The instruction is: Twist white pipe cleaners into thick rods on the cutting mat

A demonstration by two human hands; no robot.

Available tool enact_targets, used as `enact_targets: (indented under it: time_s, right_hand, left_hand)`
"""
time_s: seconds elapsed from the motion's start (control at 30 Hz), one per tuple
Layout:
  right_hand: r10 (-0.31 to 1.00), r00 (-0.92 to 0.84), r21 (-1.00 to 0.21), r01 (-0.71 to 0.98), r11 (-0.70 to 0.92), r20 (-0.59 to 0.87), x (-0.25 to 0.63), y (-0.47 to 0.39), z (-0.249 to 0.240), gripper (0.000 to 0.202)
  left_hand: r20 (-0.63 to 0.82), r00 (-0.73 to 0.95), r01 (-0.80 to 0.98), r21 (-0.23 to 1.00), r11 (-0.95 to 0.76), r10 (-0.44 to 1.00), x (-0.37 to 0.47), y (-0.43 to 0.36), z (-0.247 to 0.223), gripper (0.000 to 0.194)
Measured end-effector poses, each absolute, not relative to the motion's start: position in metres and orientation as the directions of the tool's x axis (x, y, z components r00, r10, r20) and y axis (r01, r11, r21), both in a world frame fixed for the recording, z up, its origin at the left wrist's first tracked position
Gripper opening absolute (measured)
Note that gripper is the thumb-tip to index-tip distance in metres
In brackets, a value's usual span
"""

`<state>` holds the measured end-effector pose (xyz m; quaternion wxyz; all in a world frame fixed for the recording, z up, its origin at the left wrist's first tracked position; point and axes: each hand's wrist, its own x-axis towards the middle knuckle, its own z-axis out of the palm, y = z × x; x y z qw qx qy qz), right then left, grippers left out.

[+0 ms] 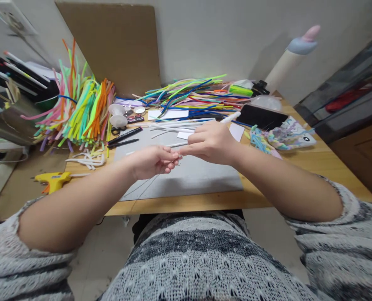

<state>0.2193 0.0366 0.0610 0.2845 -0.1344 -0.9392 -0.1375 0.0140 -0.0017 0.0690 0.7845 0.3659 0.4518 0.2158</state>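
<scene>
above the grey mat's point(211, 182) near half, thin strands point(146, 188) trail below the left hand point(161, 161); whether they join its load, i can't tell. over the mat's middle, that hand's thumb and fingers pinch a small piece point(180, 156), too tiny to identify. the right hand's point(209, 144) index finger reaches to it, seemingly touching; a white stick point(231, 117) shows behind that hand, but whether those fingers grip it is hidden. the piece looks feather-light and easy to drop or squash, so hold its edge with fingertips, gently. the strands could snag, and the fingers cover most of the piece.

left of the mat sit a yellow glue gun point(56, 179) and white offcuts point(87, 159); black pens point(125, 138) overlap its far left corner. white stems point(186, 124) crowd its far edge beside the right hand. right of it is a dark phone point(261, 117); beyond it, heaped coloured stems point(189, 96) and cardboard point(110, 42).
</scene>
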Motion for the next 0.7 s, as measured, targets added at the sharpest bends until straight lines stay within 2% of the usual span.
enact_targets:
  time_s: [0.1,0.2,0.4,0.53,0.6,0.67,0.7]
  right_hand:
    - [0.093,-0.787,0.19,0.26,0.947,0.61,0.22,0.042,0.06,0.023]
    - [0.097,-0.744,0.117,0.23,0.966,0.661,0.218,0.046,0.055,0.025]
    - [0.207,-0.674,-0.06,0.236,0.97,0.709,0.214,0.058,0.034,0.023]
    - [0.328,-0.609,-0.182,0.29,0.939,0.722,0.213,0.06,0.011,0.015]
    - [0.457,-0.467,-0.315,0.352,0.882,0.757,0.211,0.058,-0.001,0.015]
    - [0.622,-0.191,-0.523,0.39,0.758,0.759,0.206,0.058,-0.012,0.018]
    - [0.7,-0.032,-0.646,0.356,0.675,0.714,0.204,0.059,-0.016,0.019]
  left_hand:
    - [-0.508,0.63,-0.078,0.711,0.699,0.587,0.011,0.0,0.059,0.006]
    - [-0.473,0.689,-0.119,0.673,0.73,0.549,0.01,0.004,0.047,0.008]
    - [-0.41,0.739,-0.189,0.636,0.749,0.535,0.013,0.016,0.024,0.009]
    - [-0.458,0.62,-0.251,0.654,0.714,0.637,0.015,0.02,0.009,0.007]
    - [-0.473,0.539,-0.245,0.703,0.667,0.697,0.014,0.021,0.003,0.008]
    - [-0.463,0.479,-0.236,0.75,0.617,0.746,0.013,0.022,-0.001,0.011]
    - [-0.454,0.46,-0.238,0.766,0.598,0.764,0.013,0.022,-0.002,0.012]
